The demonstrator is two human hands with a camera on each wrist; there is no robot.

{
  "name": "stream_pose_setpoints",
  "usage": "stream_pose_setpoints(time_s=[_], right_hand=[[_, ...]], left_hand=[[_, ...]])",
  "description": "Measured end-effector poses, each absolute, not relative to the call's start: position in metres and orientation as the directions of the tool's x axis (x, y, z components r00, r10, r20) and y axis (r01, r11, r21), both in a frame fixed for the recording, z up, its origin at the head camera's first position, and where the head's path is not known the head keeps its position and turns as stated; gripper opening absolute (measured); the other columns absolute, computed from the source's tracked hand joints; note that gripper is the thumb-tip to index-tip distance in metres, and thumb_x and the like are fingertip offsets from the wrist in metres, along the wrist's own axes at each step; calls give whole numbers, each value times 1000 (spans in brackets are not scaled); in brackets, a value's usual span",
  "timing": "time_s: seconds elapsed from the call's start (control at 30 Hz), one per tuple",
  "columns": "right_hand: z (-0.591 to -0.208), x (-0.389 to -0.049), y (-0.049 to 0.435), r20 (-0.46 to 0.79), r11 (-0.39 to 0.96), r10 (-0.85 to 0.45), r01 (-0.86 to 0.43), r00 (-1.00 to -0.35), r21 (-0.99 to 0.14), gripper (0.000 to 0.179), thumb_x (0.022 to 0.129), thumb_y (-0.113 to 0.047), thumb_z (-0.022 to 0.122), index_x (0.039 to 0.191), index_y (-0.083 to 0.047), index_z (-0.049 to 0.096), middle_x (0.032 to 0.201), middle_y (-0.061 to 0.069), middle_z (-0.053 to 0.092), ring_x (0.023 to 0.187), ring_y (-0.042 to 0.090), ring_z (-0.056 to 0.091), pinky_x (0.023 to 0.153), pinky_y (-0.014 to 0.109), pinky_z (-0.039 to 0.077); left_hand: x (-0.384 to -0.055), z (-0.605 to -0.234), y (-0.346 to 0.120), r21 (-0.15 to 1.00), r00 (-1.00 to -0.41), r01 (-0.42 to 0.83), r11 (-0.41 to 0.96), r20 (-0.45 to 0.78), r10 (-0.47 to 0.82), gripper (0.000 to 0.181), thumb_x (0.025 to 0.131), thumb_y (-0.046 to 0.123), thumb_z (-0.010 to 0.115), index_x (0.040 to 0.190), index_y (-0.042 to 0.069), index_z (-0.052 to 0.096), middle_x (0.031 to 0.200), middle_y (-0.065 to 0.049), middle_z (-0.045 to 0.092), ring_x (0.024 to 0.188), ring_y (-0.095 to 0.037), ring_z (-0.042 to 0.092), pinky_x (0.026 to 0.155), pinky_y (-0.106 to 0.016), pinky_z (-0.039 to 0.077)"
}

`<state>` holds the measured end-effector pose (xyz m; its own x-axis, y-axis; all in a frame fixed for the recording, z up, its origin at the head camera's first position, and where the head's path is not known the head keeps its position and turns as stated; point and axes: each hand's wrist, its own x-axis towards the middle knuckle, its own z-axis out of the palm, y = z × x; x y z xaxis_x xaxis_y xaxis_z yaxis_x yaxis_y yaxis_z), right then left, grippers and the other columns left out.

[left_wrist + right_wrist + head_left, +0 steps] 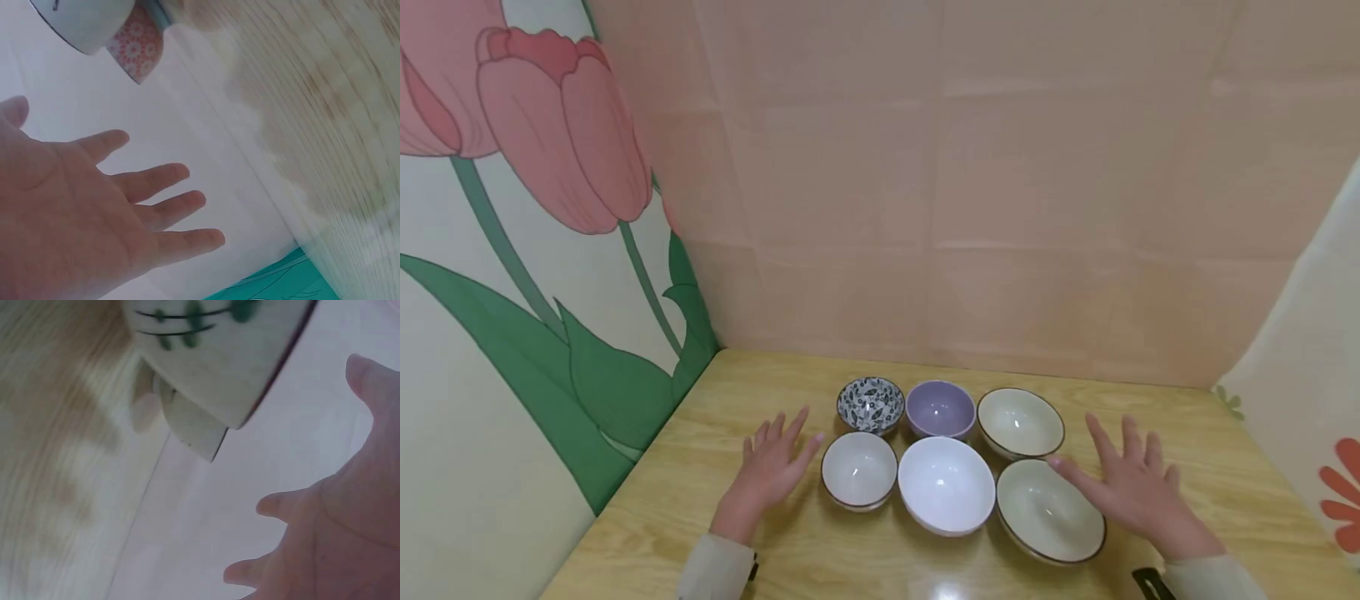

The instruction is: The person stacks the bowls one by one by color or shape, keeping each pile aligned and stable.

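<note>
Bowls stand in two rows of three on the wooden table. The back row has a black-and-white patterned bowl, a purple bowl and a cream bowl with a dark rim. In front are a small whitish bowl, a plain white bowl and a larger cream bowl. My left hand, fingers spread, hovers left of the small whitish bowl. Spread likewise, my right hand is right of the larger cream bowl, whose outside shows green marks. Both hands hold nothing.
The wooden table meets a pinkish cloth backdrop behind the bowls. A tulip-printed sheet hangs along the left edge. At the right edge hangs a pale sheet with a red flower.
</note>
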<state>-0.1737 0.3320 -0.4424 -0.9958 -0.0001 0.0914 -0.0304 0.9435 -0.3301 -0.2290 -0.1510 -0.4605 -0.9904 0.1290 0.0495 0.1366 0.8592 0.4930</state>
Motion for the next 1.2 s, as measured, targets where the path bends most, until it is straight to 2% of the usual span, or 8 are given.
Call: stream_pose_setpoints(time_s=[0.37,0.5,0.6,0.67,0.77,0.87,1.03,1.2], right_hand=[[-440,-168,328,70,949,29,6,-997,-314,101,93,-72,45,161,-12,1,154,43,-13,130,76,-11,82,94,1],[-433,-176,319,175,950,-19,-72,-984,-303,98,91,-68,54,160,-9,17,154,45,4,132,75,3,88,91,9],[-420,-186,306,243,949,-81,-149,-967,-278,90,90,-65,60,153,-6,35,150,44,22,132,71,19,92,86,22],[-412,-191,296,267,948,-125,-194,-956,-251,82,90,-63,61,145,-3,48,141,40,39,124,63,38,89,79,36],[-404,-200,279,270,941,-179,-245,-946,-234,67,90,-56,66,132,-3,62,117,27,58,97,42,59,72,59,51],[-401,-211,260,258,927,-236,-297,-937,-230,52,88,-44,73,119,-3,69,98,14,62,78,24,60,60,44,52],[-405,-230,232,209,901,-339,-380,-917,-208,36,86,-34,74,108,-5,72,90,8,65,78,21,63,63,40,53],[-414,-237,215,63,905,-342,-347,-937,-247,23,86,-34,75,95,-12,73,82,-3,68,73,14,59,63,37,50]], left_hand=[[-227,-463,-152,485,-995,95,869,19,98,79,97,73,30,159,23,29,162,-27,18,148,-53,10,111,-77,3],[-226,-461,-151,517,-993,111,849,17,119,75,100,68,30,159,21,28,161,-26,24,146,-52,18,114,-73,9],[-225,-459,-150,570,-989,117,813,-7,147,72,102,65,27,160,22,25,159,-22,31,145,-50,25,115,-69,17],[-224,-457,-149,597,-986,110,795,-34,163,72,102,65,25,161,23,23,158,-20,35,145,-48,28,114,-67,22],[-223,-455,-151,619,-982,102,779,-65,180,73,102,66,22,161,23,21,157,-17,37,144,-46,31,115,-64,25],[-221,-453,-154,623,-981,95,776,-74,179,77,101,68,20,161,20,21,155,-18,40,143,-44,34,115,-62,28],[-220,-450,-157,615,-987,70,785,-72,145,85,98,72,17,158,13,31,148,-20,50,139,-44,41,112,-62,32],[-218,-451,-157,607,-984,70,792,-88,155,83,102,66,22,147,0,47,143,-22,54,135,-44,46,111,-59,35]])
